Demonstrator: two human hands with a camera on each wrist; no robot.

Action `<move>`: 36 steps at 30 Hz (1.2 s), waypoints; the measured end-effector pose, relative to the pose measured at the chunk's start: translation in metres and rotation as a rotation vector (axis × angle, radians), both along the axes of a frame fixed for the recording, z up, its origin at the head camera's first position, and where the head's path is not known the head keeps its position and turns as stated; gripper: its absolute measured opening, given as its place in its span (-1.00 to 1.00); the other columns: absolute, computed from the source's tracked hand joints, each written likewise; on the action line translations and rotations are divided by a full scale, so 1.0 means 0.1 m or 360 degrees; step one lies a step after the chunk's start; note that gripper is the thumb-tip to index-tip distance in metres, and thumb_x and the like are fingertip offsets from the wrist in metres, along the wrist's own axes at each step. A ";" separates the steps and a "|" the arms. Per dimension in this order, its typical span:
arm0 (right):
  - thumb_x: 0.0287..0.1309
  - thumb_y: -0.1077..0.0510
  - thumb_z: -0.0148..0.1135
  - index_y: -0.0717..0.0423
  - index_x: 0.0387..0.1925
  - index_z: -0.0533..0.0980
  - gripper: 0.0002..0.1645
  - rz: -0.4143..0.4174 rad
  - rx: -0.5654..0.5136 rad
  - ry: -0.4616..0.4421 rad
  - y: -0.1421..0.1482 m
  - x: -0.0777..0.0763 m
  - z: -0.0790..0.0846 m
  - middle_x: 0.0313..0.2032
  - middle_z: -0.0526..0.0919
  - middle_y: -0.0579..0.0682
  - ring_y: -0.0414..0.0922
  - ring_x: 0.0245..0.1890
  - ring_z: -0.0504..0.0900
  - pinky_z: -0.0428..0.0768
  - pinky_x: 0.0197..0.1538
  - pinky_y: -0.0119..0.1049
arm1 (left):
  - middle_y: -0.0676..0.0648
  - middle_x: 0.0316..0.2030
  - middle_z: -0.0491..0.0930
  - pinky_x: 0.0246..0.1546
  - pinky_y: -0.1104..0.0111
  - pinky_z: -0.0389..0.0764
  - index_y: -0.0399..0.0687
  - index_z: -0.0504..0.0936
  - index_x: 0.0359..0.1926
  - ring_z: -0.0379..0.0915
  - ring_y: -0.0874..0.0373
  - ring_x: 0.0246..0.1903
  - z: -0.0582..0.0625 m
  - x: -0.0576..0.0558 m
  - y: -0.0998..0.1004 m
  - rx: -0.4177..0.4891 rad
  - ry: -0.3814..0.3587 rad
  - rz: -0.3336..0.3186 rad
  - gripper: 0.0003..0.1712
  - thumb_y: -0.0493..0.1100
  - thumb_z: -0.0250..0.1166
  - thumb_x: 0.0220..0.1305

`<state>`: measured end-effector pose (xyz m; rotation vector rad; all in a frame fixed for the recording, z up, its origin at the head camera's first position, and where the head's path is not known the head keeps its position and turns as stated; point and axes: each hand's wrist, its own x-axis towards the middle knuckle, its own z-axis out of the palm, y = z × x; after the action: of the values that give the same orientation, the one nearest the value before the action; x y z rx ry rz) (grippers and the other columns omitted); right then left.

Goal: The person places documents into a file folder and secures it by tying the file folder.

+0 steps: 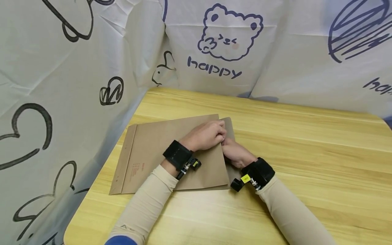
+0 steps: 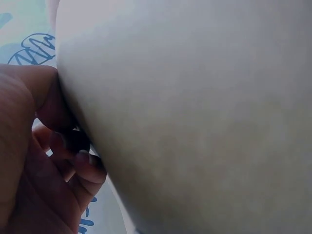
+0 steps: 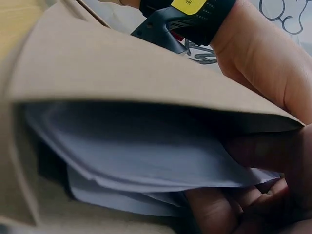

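Observation:
A brown paper file envelope [image 1: 165,146] lies slanted on the table, its open end towards the right. My left hand [image 1: 207,135] is over that end and pinches the edge of the upper sheet, lifting it; in the left wrist view the curled fingers [image 2: 92,170] meet the envelope's edge. My right hand [image 1: 238,153] reaches into the mouth from the right. In the right wrist view, a small stack of white papers [image 3: 136,151] is inside the envelope, and the right hand [image 3: 258,204] grips it, thumb above and fingers beneath. The papers' far ends are hidden inside.
A light wood table [image 1: 306,163] carries the envelope near its left side. White sheeting with drawings [image 1: 229,34] hangs behind the table and along its left edge. Black camera straps [image 1: 260,172] are on both wrists.

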<state>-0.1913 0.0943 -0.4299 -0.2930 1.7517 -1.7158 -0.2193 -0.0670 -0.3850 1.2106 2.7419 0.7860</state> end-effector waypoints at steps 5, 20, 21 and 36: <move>0.49 0.26 -0.08 0.19 -0.11 0.53 -0.78 -0.0017 0.0022 -0.0005 0.13 0.04 0.05 -0.31 0.67 -0.18 -0.30 -0.29 0.64 0.59 -0.20 -0.41 | 0.04 -0.42 0.31 -0.41 0.49 0.25 0.04 0.42 -0.63 0.25 0.22 -0.46 0.01 0.00 0.08 0.0025 0.0001 -0.0033 -0.61 -0.34 0.11 0.37; 0.51 0.05 0.06 0.42 0.06 0.44 -0.55 -0.0315 0.0261 0.0131 1.14 0.33 0.12 -0.22 0.70 0.03 -0.16 -0.28 0.71 0.72 -0.20 -0.26 | 0.05 -0.41 0.31 -0.41 0.49 0.27 0.04 0.46 -0.57 0.27 0.23 -0.44 0.01 0.03 0.23 -0.0099 0.0008 -0.0027 -0.65 -0.30 0.14 0.41; 0.51 0.05 0.06 0.44 0.07 0.43 -0.54 -0.0297 0.0265 0.0133 1.16 0.33 0.11 -0.23 0.69 0.04 -0.15 -0.29 0.72 0.72 -0.20 -0.25 | 0.05 -0.41 0.30 -0.41 0.49 0.27 0.04 0.45 -0.58 0.27 0.24 -0.45 0.00 0.03 0.23 -0.0099 0.0008 -0.0027 -0.64 -0.29 0.13 0.41; 0.45 -0.10 0.15 0.35 -0.17 0.55 -0.50 0.0049 0.0417 0.0159 0.89 0.37 0.13 -0.36 0.69 0.16 -0.10 -0.49 0.70 0.71 -0.37 -0.22 | 0.04 -0.10 0.64 -0.09 0.31 0.59 0.00 0.66 -0.03 0.54 0.18 -0.16 -0.05 -0.02 -0.05 -0.0062 -0.0060 0.0374 -0.78 -0.26 0.16 0.38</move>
<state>-0.1545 0.1837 -0.4171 -0.2913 2.0083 -1.4511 -0.2212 -0.0722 -0.3904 0.8676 2.8878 0.7604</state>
